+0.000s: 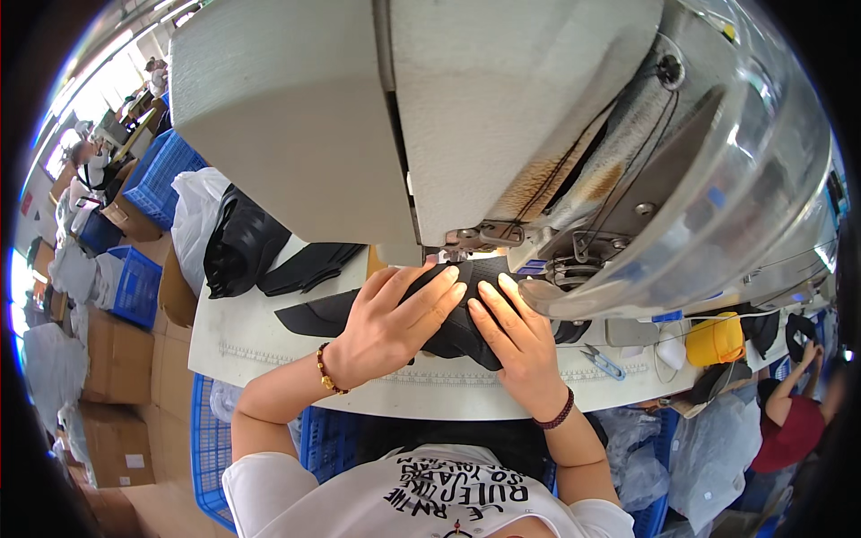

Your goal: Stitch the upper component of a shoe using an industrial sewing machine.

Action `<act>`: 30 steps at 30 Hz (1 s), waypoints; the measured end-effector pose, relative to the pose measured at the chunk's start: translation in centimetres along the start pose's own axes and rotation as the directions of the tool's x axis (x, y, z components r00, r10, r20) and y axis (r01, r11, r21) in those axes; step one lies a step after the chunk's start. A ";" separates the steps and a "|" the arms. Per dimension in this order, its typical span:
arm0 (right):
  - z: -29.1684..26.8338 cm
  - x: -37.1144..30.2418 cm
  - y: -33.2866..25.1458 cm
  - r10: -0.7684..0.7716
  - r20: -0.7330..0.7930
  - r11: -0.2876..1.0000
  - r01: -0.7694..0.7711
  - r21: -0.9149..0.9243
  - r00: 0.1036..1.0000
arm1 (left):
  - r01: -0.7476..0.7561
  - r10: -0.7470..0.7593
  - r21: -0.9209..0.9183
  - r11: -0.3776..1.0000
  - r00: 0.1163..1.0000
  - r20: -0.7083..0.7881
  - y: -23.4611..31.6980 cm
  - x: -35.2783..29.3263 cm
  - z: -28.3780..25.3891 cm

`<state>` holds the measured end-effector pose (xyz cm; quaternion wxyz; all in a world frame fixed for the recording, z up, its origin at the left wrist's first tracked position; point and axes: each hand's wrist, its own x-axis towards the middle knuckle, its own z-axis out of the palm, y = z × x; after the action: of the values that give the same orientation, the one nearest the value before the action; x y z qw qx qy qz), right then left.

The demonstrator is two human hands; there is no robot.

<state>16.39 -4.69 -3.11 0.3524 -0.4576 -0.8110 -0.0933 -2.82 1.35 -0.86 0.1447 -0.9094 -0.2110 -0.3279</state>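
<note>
I see cardboard boxes on tiled floor, then a smooth white table; at the boxy sewing machine, my left hand, outstretched, rests on matte black material; my right hand likewise, unclenched. Blue snips lie beyond.

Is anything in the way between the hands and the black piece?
Nothing that shows. The left hand and right hand both lie on top of the black piece, fingers touching it. What's right under the palms is hidden.
</note>
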 end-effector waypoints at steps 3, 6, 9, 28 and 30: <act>0.0 -0.1 0.1 0.002 -0.004 1.000 -0.002 0.014 1.000 | -0.003 0.003 -0.002 1.000 1.000 0.000 0.0 0.1 0.1; 0.1 -0.2 0.3 0.006 -0.004 0.999 -0.006 0.051 1.000 | -0.004 0.003 0.015 1.000 1.000 0.031 0.1 0.3 -0.2; 0.1 -0.4 0.1 0.031 0.005 0.995 -0.032 0.097 0.999 | 0.002 -0.004 0.023 1.000 0.999 0.049 0.4 0.4 -0.4; -0.4 0.8 0.2 0.106 0.067 0.985 -0.114 0.132 0.992 | 0.066 -0.063 -0.087 0.994 0.998 0.030 -1.0 1.1 0.1; -0.6 0.8 0.3 0.105 0.094 0.988 -0.115 0.107 0.990 | 0.072 -0.069 -0.117 0.991 0.997 0.029 -1.0 1.2 -0.1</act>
<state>16.65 -4.31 -2.21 0.3460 -0.4848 -0.8033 -0.0077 -2.47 2.51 0.10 0.0765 -0.9123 -0.2249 -0.3336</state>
